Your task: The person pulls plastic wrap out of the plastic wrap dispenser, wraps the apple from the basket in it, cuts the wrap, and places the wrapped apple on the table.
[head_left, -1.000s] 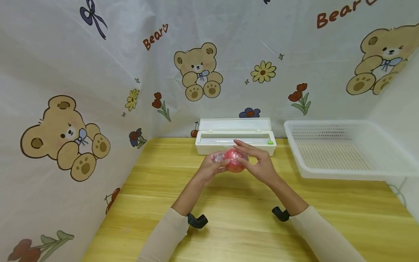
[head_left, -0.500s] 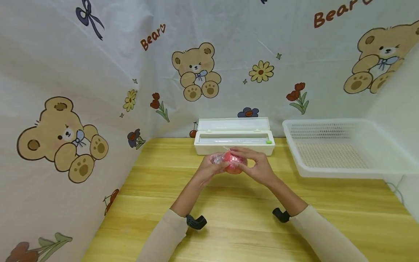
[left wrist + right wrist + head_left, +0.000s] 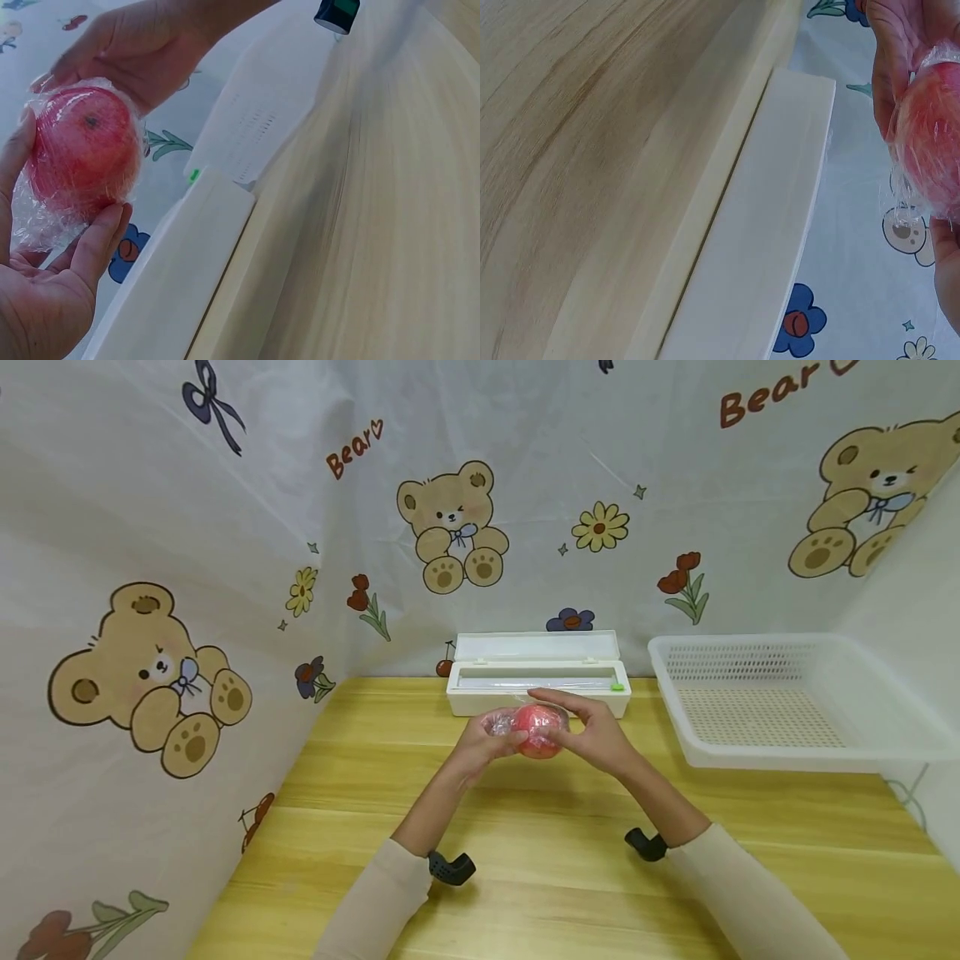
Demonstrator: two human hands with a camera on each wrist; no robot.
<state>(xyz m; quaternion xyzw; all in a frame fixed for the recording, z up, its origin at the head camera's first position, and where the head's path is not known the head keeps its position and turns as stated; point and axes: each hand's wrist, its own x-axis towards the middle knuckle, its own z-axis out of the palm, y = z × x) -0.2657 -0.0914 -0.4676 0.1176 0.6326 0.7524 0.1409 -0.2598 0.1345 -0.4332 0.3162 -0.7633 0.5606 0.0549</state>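
Observation:
A red apple, wrapped in clear cling film, is held up above the table between both hands. My left hand grips it from the left, thumb in front and fingers behind, with bunched film by the palm. From the right, my right hand has its thumb against the front of the wrapped fruit, while its index finger reaches over the top. The left wrist view shows a dark spot on the apple's face under wrinkled film. At the edge of the right wrist view the apple is partly cut off.
Behind the hands stands a white cling film dispenser box, its lid raised and a green slider at its right end. A white perforated basket is at the back right of the wooden table.
My right hand's fingers came down onto the top of the apple, then lifted and spread again. The left hand keeps its grip, and the apple stays in nearly the same place.

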